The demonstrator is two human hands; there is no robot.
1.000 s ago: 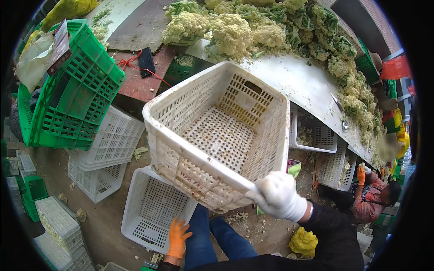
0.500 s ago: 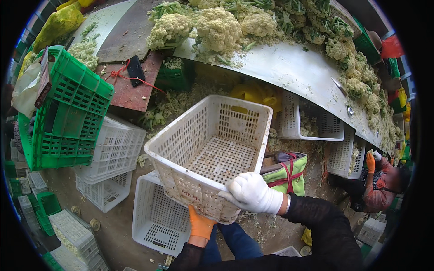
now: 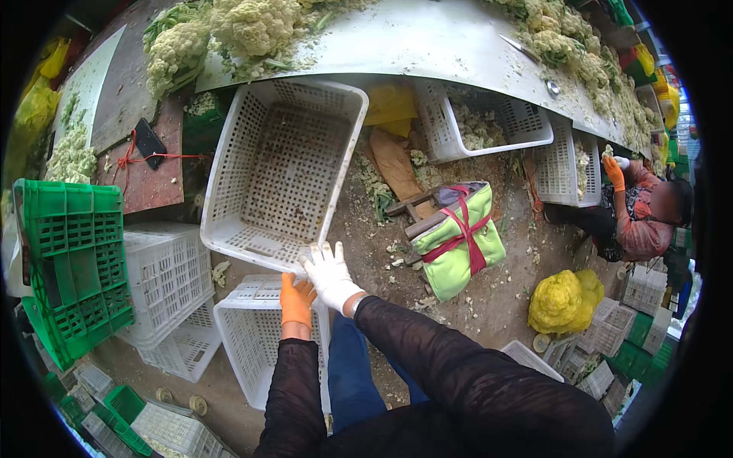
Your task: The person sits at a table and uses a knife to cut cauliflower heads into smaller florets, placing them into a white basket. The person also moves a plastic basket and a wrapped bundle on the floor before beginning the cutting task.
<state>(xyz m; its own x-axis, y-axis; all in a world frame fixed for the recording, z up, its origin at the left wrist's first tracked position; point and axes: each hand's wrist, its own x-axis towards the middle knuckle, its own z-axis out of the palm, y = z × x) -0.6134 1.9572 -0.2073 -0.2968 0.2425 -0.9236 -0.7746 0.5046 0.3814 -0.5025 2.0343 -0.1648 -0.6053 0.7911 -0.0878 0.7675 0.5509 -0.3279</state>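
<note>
We see white crate (image 3: 294, 160) farther forward than before, near desk (image 3: 382, 38). Our right hand (image 3: 330, 278), earlier clamped on it, now spreads fingers; left hand (image 3: 297, 300) beside, fingers apart.

We reckon this is a produce-trimming or packing workspace. Our giveaway is the metal-topped table (image 3: 427, 38), with cauliflower heads (image 3: 256, 27) heaped along it and a knife (image 3: 519, 47) lying on top. Just in front of that table we've got a white plastic crate (image 3: 294, 164), and a floret crate (image 3: 439, 126) is tucked under its edge. Bits litter the floor (image 3: 489, 328) before it, and near its right end a co-worker (image 3: 641, 221) in gloves handles cauliflower.
</note>
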